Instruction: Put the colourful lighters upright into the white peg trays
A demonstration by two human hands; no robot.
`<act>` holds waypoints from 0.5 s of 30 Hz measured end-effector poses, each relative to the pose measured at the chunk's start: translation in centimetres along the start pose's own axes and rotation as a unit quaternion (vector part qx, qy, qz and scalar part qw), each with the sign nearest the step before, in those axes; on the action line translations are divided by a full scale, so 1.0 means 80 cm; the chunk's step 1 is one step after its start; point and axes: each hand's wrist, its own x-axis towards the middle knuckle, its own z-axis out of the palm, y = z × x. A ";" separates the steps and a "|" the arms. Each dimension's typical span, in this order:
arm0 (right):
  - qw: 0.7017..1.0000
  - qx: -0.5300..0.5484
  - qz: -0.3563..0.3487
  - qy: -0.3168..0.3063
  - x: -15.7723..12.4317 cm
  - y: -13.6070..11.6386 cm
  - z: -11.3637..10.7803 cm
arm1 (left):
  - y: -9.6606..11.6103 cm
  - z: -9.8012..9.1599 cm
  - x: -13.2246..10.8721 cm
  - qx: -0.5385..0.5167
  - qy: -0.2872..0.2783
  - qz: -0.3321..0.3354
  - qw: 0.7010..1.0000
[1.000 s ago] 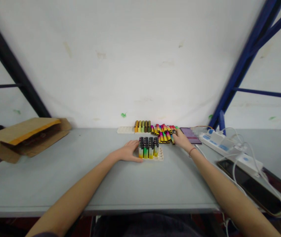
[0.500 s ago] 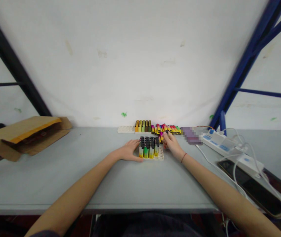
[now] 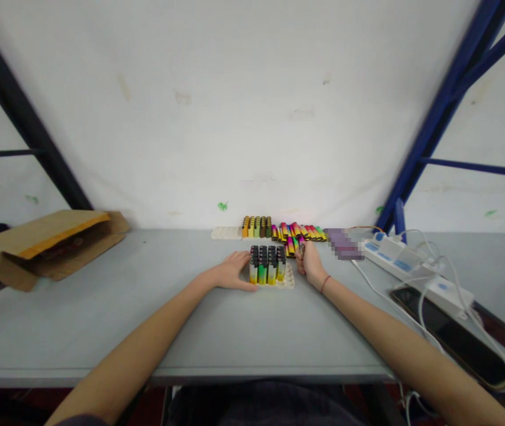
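Note:
A white tray (image 3: 288,284) with round sockets stands before me, several upright lighters (image 3: 267,265) with black tops filling its left and middle parts. My left hand (image 3: 231,272) grips the tray's left side, thumb along the front corner and fingers farther back. To the right of the tray, my right hand (image 3: 311,263) is closed around a lighter (image 3: 302,248), mostly hidden by the fingers. Just behind that hand lie loose colourful lighters (image 3: 290,245), with a longer pile of bright lighters (image 3: 299,230) near the wall.
At the wall stand a white socketed tray (image 3: 226,233) and a block of yellow, green and brown lighters (image 3: 256,227). On the right are a power strip (image 3: 412,266), white cables and a dark phone (image 3: 452,337). A brown paper bag (image 3: 52,242) lies at the left.
My right hand has shifted slightly right and turned, the lighter in its fingers, uncovering more of the loose lighters behind. My left hand and the tray have stayed put.

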 end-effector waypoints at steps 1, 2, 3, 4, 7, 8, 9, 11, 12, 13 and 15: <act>1.000 0.009 0.010 0.012 0.000 0.000 0.001 | 0.000 0.000 0.000 0.000 -0.001 -0.001 1.000; 0.999 0.022 0.026 0.027 -0.001 0.000 0.002 | 0.000 0.000 0.000 0.001 -0.002 -0.001 1.000; 0.998 0.035 0.041 0.040 -0.002 -0.001 0.002 | -0.001 0.000 0.000 0.002 -0.002 -0.001 1.000; 0.997 0.041 0.046 0.045 -0.002 -0.003 0.003 | -0.001 0.001 0.000 0.003 -0.002 -0.001 1.000; 0.995 0.054 0.077 0.045 -0.004 -0.008 0.004 | -0.002 0.001 0.000 0.003 0.003 0.005 1.000; 0.993 0.058 0.089 0.043 -0.004 -0.009 0.004 | -0.001 0.001 0.000 0.003 0.003 0.005 1.000; 0.993 0.061 0.097 0.040 -0.004 -0.010 0.004 | -0.001 0.001 0.000 0.004 0.002 0.004 1.000; 0.992 0.064 0.104 0.032 -0.004 -0.011 0.003 | 0.000 0.001 0.001 0.007 -0.002 -0.002 1.000; 0.992 0.065 0.106 0.028 -0.004 -0.011 0.003 | 0.000 0.001 0.001 0.008 -0.004 -0.005 1.000; 0.992 0.068 0.108 0.024 -0.004 -0.011 0.003 | 0.000 0.001 0.001 0.009 -0.005 -0.006 1.000; 0.991 0.075 0.113 0.019 -0.004 -0.011 0.002 | 0.000 0.001 0.001 0.008 -0.005 -0.008 1.000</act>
